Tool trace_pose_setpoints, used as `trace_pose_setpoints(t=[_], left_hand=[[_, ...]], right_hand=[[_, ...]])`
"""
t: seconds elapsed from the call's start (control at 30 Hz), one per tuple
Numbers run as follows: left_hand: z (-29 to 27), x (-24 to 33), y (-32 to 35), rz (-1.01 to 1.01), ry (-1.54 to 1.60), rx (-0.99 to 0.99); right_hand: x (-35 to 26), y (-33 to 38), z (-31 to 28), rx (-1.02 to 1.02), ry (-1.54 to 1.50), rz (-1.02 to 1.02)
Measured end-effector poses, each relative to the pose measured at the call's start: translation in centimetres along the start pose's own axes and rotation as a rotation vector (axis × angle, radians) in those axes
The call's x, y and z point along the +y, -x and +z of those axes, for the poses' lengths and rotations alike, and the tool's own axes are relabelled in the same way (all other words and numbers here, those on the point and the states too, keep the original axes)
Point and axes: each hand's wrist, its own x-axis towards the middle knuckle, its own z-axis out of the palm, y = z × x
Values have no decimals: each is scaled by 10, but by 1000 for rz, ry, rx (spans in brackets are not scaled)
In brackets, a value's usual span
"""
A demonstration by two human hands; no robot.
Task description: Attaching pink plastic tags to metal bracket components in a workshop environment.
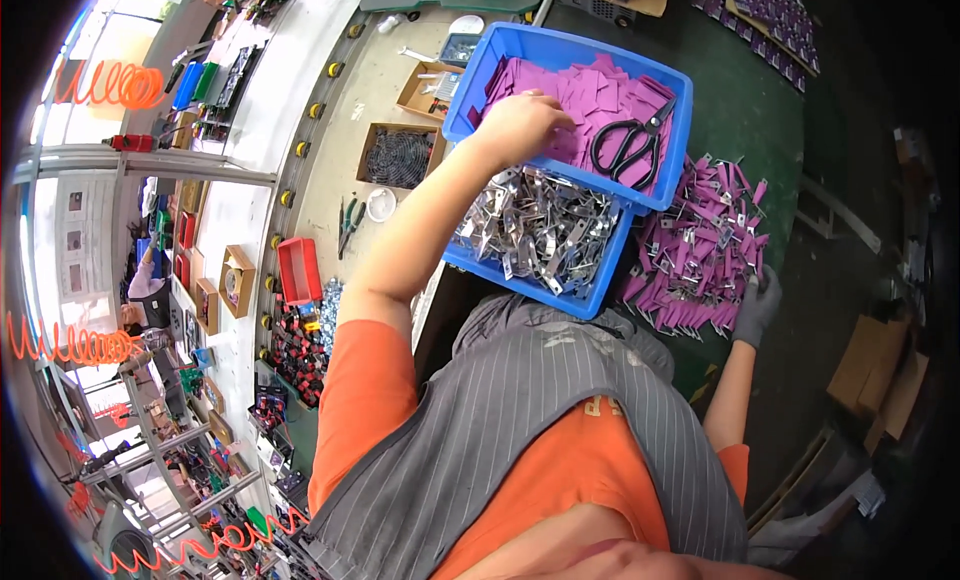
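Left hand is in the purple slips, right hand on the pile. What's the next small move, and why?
Probably pinch one purple slip and lift it clear. The left hand is already down in that half of the blue bin, apparently fingers curled. The scissors lie to its right, and the gloved right hand rests at the finished pile's edge.

Blue bin [668, 88]: smooth plastic, slight gloss. Purple slips [590, 90] lying in far part: matt, paper-like. Metal brackets [540, 230] filling near part: bare steel, glinting bright. Scissors [632, 145]: black matt handles, dark blades. Right hand [757, 305] wearing grey knit glove, matt, resting at purple-sleeved bracket pile [700, 250] on dull green mat [760, 120]. Left hand [520, 128] bare. Red tray [299, 270], left: glossy plastic. Cardboard boxes [400, 155], far left: brown, rough. Vest [520, 420]: grey striped cloth.
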Motion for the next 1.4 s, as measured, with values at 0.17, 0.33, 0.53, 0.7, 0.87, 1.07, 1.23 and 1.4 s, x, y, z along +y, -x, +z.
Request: trace_pose_setpoints(t=[0.17, 0.33, 0.53, 0.7, 0.87, 1.07, 1.23, 1.4], left_hand=[[3, 0, -22, 12, 113, -152], [-3, 10, -30, -116, 152, -401], [-28, -19, -17, -228, 446, 129], [-19, -44, 17, -27, 82, 198], [-26, -36, 31, -231, 361, 5], [-10, -35, -7, -327, 226, 159], [10, -18, -52, -268, 50, 210], [22, -22, -70, -391, 24, -56]], right_hand=[[-90, 17, 5, -52, -254, -134], [-178, 35, 25, -402, -378, -319], [-232, 43, 50, -499, -384, -663], [-250, 55, 75, -681, -109, -875], [-274, 64, 81, -672, 120, -879], [-279, 59, 88, -944, 292, -880], [-278, 67, 82, -878, 168, -901], [-280, 67, 86, -960, 105, -863]])
